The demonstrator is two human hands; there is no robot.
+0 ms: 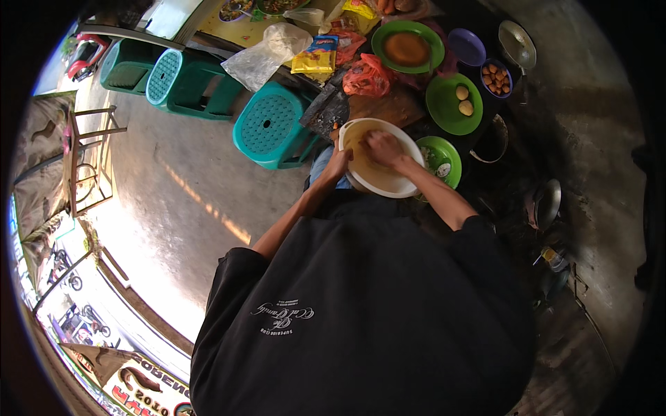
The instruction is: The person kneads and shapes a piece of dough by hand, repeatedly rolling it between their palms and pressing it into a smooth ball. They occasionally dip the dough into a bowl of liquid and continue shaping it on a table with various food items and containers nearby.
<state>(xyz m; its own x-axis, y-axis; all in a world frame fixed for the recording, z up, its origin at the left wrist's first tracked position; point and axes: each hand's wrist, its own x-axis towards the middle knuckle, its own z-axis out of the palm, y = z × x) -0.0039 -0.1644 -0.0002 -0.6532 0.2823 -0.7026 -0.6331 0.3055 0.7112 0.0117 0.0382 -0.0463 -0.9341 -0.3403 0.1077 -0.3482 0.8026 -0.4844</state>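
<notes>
A white basin [380,183] sits in front of my body, above my lap, with a thin layer of pale brownish mixture inside. My left hand [341,157] grips its left rim. Inside the basin, my right hand [384,147] is blurred, its fingers down at the mixture; whether they hold anything is hidden. Just right of the basin, partly behind my right forearm, is a green bowl [453,155] with white bits and a pale oval thing in it. Beyond that, a green plate [445,115] carries two round, pale brown pieces.
Farther off stand a green dish [378,51] of brown liquid, a purple bowl [467,48], a small bowl of brown cubes [497,79] and a metal pan [516,44]. Red plastic bag [367,76], yellow-blue packet [315,56] and wooden board [387,106] lie ahead. Teal stools [268,125] stand left.
</notes>
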